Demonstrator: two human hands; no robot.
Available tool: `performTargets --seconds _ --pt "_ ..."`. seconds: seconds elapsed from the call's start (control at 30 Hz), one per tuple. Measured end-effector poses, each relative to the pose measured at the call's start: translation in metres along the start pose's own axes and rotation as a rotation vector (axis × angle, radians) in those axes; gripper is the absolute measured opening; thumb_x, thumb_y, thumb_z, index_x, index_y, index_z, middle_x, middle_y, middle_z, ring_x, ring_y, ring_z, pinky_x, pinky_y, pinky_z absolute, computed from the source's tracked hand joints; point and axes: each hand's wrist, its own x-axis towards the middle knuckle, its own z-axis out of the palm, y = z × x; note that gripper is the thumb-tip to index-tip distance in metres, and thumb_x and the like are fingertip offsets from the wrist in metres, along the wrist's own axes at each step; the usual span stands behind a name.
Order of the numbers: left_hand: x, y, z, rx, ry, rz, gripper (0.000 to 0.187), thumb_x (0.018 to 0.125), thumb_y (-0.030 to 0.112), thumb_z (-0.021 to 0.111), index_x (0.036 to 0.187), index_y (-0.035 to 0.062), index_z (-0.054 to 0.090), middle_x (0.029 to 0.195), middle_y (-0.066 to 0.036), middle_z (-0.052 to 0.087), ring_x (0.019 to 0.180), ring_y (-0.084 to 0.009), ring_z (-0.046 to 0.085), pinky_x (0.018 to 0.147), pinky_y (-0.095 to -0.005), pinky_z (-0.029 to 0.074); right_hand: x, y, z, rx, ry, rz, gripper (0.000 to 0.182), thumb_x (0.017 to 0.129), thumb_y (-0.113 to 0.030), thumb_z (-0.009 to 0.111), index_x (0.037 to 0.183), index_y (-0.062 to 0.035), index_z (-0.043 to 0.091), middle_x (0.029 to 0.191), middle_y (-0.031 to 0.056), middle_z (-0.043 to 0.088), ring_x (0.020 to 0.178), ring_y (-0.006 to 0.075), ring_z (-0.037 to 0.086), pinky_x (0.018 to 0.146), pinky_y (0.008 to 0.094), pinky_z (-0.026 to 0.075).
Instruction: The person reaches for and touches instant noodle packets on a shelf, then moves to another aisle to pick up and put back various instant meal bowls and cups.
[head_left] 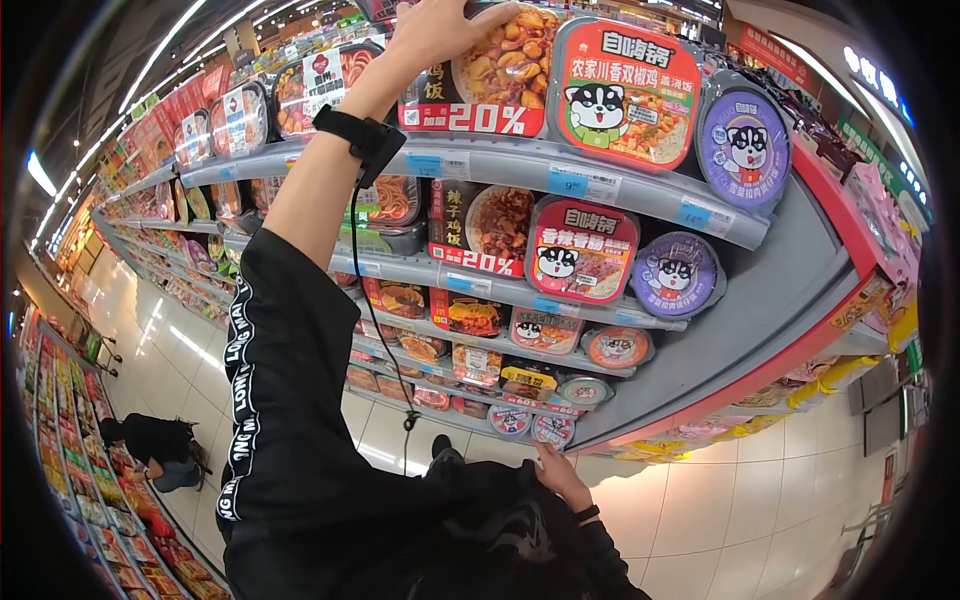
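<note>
My left hand (pixel 440 32) is at the top edge of the view, over a boxed instant rice meal (pixel 480 118) marked "20%" on the upper shelf. One digit stretches right along the box's top; the other fingers are partly cut off by the frame. To the right of that box stand an orange-red self-heating rice tub (pixel 628 95) with a cartoon dog and a round purple tub (pixel 745 145). My right hand (pixel 562 478) is low by my body, its fingers loosely extended. Nothing shows in it.
Lower shelves (pixel 480 283) carry more boxes, pink-red tubs (pixel 583 250) and purple tubs (pixel 678 275). A dark cable (pixel 370 300) hangs from my left wrist device (pixel 365 140). A person (pixel 165 450) is in the aisle at left, beside another stocked shelf (pixel 75 450).
</note>
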Motion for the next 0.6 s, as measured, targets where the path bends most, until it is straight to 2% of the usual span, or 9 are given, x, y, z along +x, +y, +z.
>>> performTargets --seconds 0.07,0.1,0.13,0.23,0.37,0.43,0.6 --pt "-0.001 0.0 0.004 -0.001 0.101 0.039 0.067 0.089 0.065 0.056 0.111 0.0016 0.064 0.102 -0.026 0.068 0.101 -0.0434 0.063 0.093 -0.053 0.043 0.003 0.006 0.004 0.029 -0.003 0.006 0.052 0.096 -0.027 0.058 0.141 -0.0065 0.042 0.129 0.0237 0.055 0.117 0.0442 0.054 0.095 0.0491 0.048" --pt "-0.002 -0.004 0.0 -0.029 0.1 0.031 0.064 0.088 0.063 0.058 0.104 0.0007 0.065 0.097 -0.026 0.069 0.095 -0.0419 0.065 0.086 -0.0506 0.048 0.003 0.007 0.004 0.053 -0.012 0.011 0.052 0.096 -0.027 0.058 0.14 -0.0058 0.042 0.128 0.0236 0.055 0.117 0.0439 0.054 0.095 0.0489 0.047" --pt "-0.002 -0.005 -0.001 -0.03 0.095 0.035 0.064 0.088 0.063 0.058 0.104 0.0007 0.065 0.097 -0.026 0.069 0.095 -0.0419 0.065 0.086 -0.0506 0.048 0.002 0.007 0.005 0.058 -0.01 0.013 0.052 0.096 -0.027 0.058 0.14 -0.0058 0.042 0.128 0.0236 0.055 0.117 0.0439 0.054 0.095 0.0489 0.047" --pt "-0.001 -0.007 -0.001 -0.246 0.078 0.013 0.057 0.088 0.056 0.063 0.092 -0.0014 0.065 0.083 -0.025 0.069 0.082 -0.0406 0.068 0.071 -0.0459 0.052 0.004 0.008 0.002 0.032 -0.004 0.001 0.052 0.095 -0.027 0.059 0.139 -0.0048 0.043 0.129 0.0232 0.055 0.117 0.0436 0.054 0.096 0.0487 0.047" --pt "0.001 -0.006 -0.004 -0.221 0.072 0.024 0.057 0.089 0.055 0.063 0.093 -0.0018 0.065 0.083 -0.024 0.069 0.082 -0.0397 0.068 0.072 -0.046 0.052 0.005 0.008 -0.001 0.035 -0.023 0.012 0.051 0.095 -0.027 0.059 0.139 -0.0051 0.043 0.13 0.0227 0.055 0.118 0.0431 0.054 0.096 0.0482 0.047" --pt "0.0 -0.002 -0.006 -0.186 0.113 0.097 0.055 0.091 0.053 0.062 0.093 -0.0019 0.066 0.081 -0.024 0.069 0.08 -0.0389 0.068 0.071 -0.0455 0.052 0.006 0.009 -0.001 0.054 -0.025 0.006 0.05 0.095 -0.026 0.059 0.138 -0.0053 0.043 0.131 0.0224 0.055 0.118 0.043 0.054 0.096 0.0483 0.047" --pt "-0.005 0.0 -0.01 -0.234 0.076 0.064 0.052 0.093 0.05 0.061 0.093 -0.0017 0.066 0.082 -0.024 0.068 0.08 -0.0396 0.068 0.07 -0.0453 0.052 0.006 0.007 -0.004 0.096 -0.04 0.011 0.049 0.096 -0.026 0.058 0.139 -0.0068 0.043 0.131 0.0213 0.054 0.118 0.0429 0.054 0.095 0.0488 0.048"
